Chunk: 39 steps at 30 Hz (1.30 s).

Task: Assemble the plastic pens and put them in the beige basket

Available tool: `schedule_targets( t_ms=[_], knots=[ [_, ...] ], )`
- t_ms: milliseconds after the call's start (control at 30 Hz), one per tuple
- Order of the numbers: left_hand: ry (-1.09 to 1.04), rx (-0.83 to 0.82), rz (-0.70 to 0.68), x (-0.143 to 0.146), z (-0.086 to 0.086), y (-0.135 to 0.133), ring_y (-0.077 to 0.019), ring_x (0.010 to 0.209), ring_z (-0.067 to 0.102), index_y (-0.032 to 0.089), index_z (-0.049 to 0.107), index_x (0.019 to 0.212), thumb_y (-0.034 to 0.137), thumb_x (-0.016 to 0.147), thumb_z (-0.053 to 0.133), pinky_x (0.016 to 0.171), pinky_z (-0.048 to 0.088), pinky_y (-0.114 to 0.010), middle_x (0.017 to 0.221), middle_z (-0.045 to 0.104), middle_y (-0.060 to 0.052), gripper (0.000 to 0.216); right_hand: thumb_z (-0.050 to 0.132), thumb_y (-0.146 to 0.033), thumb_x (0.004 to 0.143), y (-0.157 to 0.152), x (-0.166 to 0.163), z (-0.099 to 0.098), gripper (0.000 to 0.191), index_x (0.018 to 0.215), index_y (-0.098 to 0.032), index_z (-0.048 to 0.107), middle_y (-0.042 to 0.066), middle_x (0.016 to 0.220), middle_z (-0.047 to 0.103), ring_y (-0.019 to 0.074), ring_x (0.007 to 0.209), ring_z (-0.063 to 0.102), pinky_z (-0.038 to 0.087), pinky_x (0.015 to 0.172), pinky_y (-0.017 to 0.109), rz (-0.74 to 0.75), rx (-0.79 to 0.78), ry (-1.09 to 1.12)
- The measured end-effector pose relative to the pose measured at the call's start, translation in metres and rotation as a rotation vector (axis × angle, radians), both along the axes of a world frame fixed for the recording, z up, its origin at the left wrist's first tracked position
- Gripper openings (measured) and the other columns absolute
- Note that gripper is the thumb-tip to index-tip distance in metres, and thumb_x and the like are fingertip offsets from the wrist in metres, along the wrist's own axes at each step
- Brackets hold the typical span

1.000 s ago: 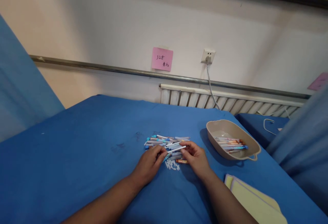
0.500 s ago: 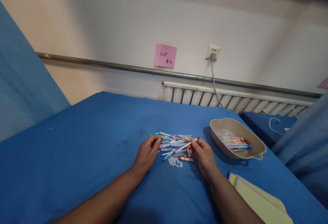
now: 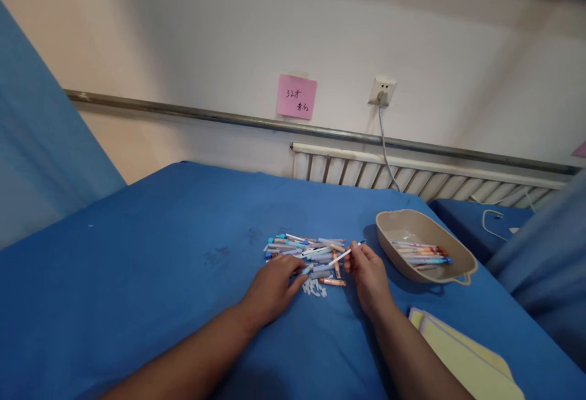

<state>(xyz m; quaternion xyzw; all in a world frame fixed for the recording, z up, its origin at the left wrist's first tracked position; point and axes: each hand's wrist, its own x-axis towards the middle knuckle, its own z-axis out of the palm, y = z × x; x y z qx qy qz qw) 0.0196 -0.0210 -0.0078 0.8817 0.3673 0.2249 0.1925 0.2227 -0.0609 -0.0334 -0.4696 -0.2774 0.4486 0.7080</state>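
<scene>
Two or three fingertips (image 3: 353, 261) of the right hand (image 3: 370, 276) are pinched shut on one thin white stick (image 3: 344, 255), looks like a pen refill or a skinny pen. It's held near its lower end and slants up and to the right, so the far tip pokes out over the gap toward the beige tray (image 3: 458, 252). My guess is the light pinch is just what you need for something that thin, and it lifts the stick clear of the rest.

The left hand (image 3: 271, 289) is way more relaxed: fingers (image 3: 293, 276) loosely spread and lying flat, tips touching the near edge of the pile of pens (image 3: 302, 248). It isn't gripping anything as far as I can see, more like steadying the heap.

Just in front of the pile sits a scatter of small white bits (image 3: 315, 290), between the two hands. The tray sits to the right, apart from the pile, with a few pens (image 3: 421, 254) lying side by side in it; its raised rim probably stops them from rolling. Everything's on a blue cloth (image 3: 151, 278), with a yellow pad (image 3: 462, 357) by the right forearm.
</scene>
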Motion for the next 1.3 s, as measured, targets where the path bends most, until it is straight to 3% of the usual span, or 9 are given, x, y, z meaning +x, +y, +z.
schedule_targets(
  t_ms=[200,400,500,600,800,1000,1300],
  knots=[
    [-0.043,-0.054,-0.038,-0.001,0.0,0.001,-0.0169,0.076,0.058,0.021,0.062,0.086,0.026,0.085,0.047,0.07,0.042,-0.027,0.081,0.065,-0.002,0.016,0.067,-0.045,0.073,0.0,0.001,-0.002,0.031,0.064,-0.017,0.059,-0.003,0.058,0.056,0.0073,0.048,0.045,0.036,0.047,0.019,-0.008,-0.021,0.013],
    [-0.47,-0.193,0.389,-0.016,-0.001,0.031,-0.016,0.066,0.06,0.017,0.061,0.087,0.039,0.082,0.047,0.061,0.046,-0.025,0.076,0.065,-0.001,0.027,0.068,-0.048,0.071,-0.001,0.002,-0.005,0.032,0.067,-0.017,0.059,-0.003,0.055,0.055,0.0075,0.047,0.045,0.035,0.046,0.019,-0.021,-0.065,0.01],
    [-0.467,-0.188,0.481,-0.027,0.0,0.045,-0.0162,0.064,0.059,0.016,0.061,0.082,0.04,0.079,0.048,0.059,0.045,-0.025,0.071,0.063,0.0,0.027,0.068,-0.05,0.07,-0.001,0.002,-0.004,0.035,0.065,-0.017,0.059,-0.003,0.054,0.055,0.0076,0.047,0.045,0.035,0.046,0.019,-0.008,-0.06,0.004],
    [-0.316,-0.164,0.431,-0.035,0.003,0.05,-0.0163,0.065,0.059,0.017,0.061,0.081,0.039,0.079,0.048,0.06,0.043,-0.024,0.07,0.064,0.0,0.025,0.067,-0.05,0.071,-0.002,0.002,-0.004,0.035,0.064,-0.017,0.058,-0.003,0.054,0.055,0.0079,0.047,0.045,0.035,0.046,0.019,-0.009,-0.058,-0.007],
    [0.091,-0.154,0.178,-0.044,0.016,0.042,-0.0143,0.058,0.053,0.018,0.061,0.073,0.042,0.081,0.048,0.052,0.033,-0.023,0.063,0.061,0.001,0.028,0.067,-0.049,0.072,-0.001,0.001,-0.003,0.034,0.064,-0.017,0.058,-0.003,0.053,0.054,0.0076,0.047,0.044,0.035,0.045,0.019,-0.017,-0.075,-0.014],
    [0.2,-0.091,0.028,-0.039,0.018,0.035,-0.0163,0.07,0.055,0.019,0.061,0.08,0.042,0.081,0.05,0.061,0.036,-0.024,0.078,0.062,-0.002,0.025,0.068,-0.046,0.071,-0.001,-0.001,-0.001,0.031,0.064,-0.018,0.059,-0.003,0.055,0.055,0.0076,0.046,0.044,0.035,0.045,0.019,-0.013,-0.064,0.01],
    [0.256,-0.047,0.001,-0.034,0.02,0.028,-0.0165,0.07,0.054,0.02,0.059,0.078,0.043,0.084,0.047,0.062,0.036,-0.024,0.077,0.061,-0.003,0.027,0.068,-0.043,0.072,-0.001,-0.001,0.001,0.03,0.063,-0.017,0.058,-0.003,0.054,0.054,0.0073,0.046,0.044,0.036,0.045,0.018,0.009,-0.041,0.013]
  ],
)
